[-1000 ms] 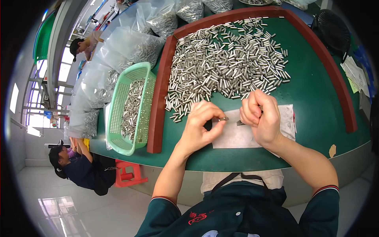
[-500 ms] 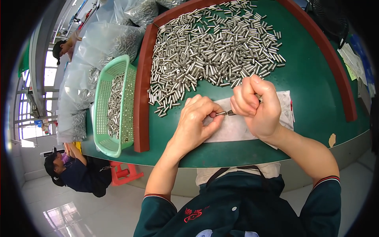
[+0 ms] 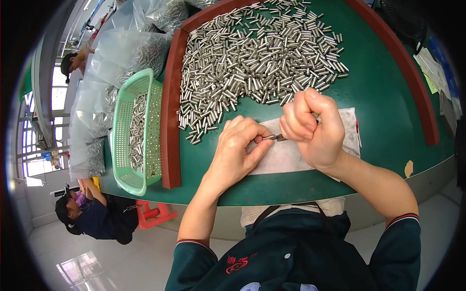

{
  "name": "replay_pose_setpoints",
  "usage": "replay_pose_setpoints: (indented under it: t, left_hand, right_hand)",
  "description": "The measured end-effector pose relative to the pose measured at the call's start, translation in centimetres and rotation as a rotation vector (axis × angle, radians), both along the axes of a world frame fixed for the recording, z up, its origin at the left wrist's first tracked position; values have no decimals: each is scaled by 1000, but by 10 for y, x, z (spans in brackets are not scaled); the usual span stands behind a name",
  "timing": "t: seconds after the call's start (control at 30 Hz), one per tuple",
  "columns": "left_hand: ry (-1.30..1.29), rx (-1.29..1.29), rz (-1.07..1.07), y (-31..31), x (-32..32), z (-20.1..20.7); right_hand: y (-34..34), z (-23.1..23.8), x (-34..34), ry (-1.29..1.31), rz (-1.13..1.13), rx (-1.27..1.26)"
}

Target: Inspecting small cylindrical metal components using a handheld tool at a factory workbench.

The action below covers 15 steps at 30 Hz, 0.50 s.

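Note:
My left hand (image 3: pixel 238 145) pinches a small, shiny metal pin (image 3: pixel 268 137) between thumb and fingertips, its end pointing right. Closed in a raised fist, my right hand (image 3: pixel 315 131) grips a slim tool with a dark metal tip (image 3: pixel 280 137); the rest is hidden in the fist, so its kind is unclear. That tip meets the exposed end of the pin. Both hands are over a creased whitish cloth (image 3: pixel 286 162) on the green tabletop (image 3: pixel 383 104). Just beyond them spreads a large heap of similar metal pins (image 3: pixel 262 63).
Dark red rails (image 3: pixel 171 140) border the work area. Left of the rail stands a pale green plastic basket (image 3: pixel 121 169) of pins, beside clear bags (image 3: pixel 109 58) filled with metal parts. A person (image 3: pixel 97 213) is near a red stool (image 3: pixel 153 213); papers (image 3: pixel 432 68) lie far right.
The whole view has shifted slightly. Both hands keep their grips, and the tool tip still meets the pin, with only a small movement between them.

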<state>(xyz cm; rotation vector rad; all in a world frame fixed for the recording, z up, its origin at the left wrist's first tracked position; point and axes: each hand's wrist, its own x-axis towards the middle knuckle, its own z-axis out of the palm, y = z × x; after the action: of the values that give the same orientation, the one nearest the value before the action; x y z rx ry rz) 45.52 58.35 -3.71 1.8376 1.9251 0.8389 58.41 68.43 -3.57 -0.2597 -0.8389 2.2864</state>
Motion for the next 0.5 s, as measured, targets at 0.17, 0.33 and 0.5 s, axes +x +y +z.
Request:
replay_pose_setpoints:
  t: [0.17,0.33,0.5]
  left_hand:
    - [-2,10,7,0,1,0]
    - [7,-4,13,0,1,0]
    - [23,-2,20,0,2,0]
  right_hand:
    - [0,-1,0,2,7,-10]
    - [-1,-1,0,-46,1,91]
    - [-2,1,0,-42,-8,110]
